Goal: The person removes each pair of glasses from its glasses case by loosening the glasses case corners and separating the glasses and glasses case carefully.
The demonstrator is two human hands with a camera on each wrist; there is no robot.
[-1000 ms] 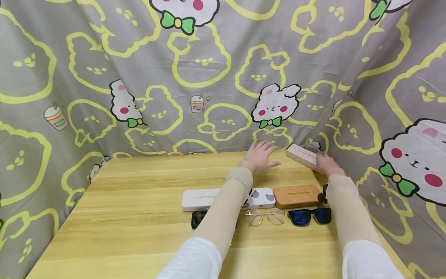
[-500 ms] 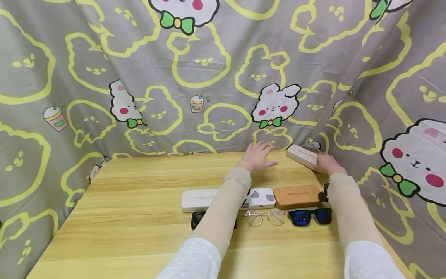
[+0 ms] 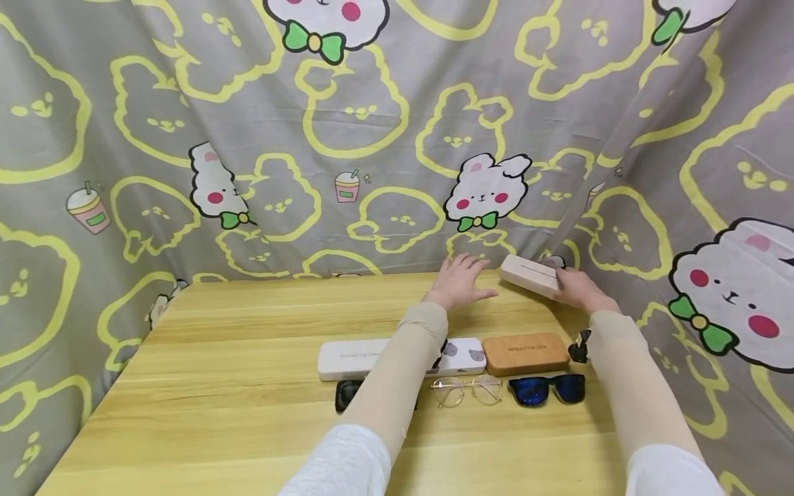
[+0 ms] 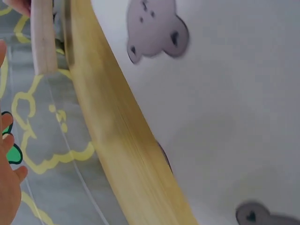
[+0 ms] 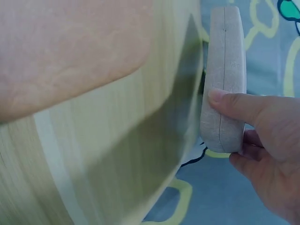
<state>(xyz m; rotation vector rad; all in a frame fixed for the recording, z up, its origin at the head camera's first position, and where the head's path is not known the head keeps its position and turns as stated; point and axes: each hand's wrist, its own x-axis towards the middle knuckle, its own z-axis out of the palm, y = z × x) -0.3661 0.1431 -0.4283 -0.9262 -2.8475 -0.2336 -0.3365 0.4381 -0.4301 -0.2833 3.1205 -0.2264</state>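
Observation:
My right hand [image 3: 582,289] grips a pale glasses case [image 3: 528,273] at the table's back right corner. In the right wrist view, the thumb [image 5: 229,101] presses the case's seamed side and the fingers curl beneath. That case looks closed and seems raised off the table. With fingers spread, my left hand [image 3: 457,281] is over the back of the table, left of the case, and holds nothing. A white case [image 3: 349,359], a bear-print case [image 3: 466,354] and an orange-brown case [image 3: 526,353] form a row nearer me. The left forearm partly hides the first two.
In front of the row lie black glasses [image 3: 347,395], partly hidden by the left arm, gold-rimmed eyeglasses [image 3: 466,390] and blue-lensed sunglasses [image 3: 548,390]. A patterned curtain [image 3: 372,138] surrounds the wooden table [image 3: 205,413] at the back and sides.
My right hand has moved the pale case slightly left and seemingly up over the last half second. The left hand stays nearly still. The head view has shifted a little.

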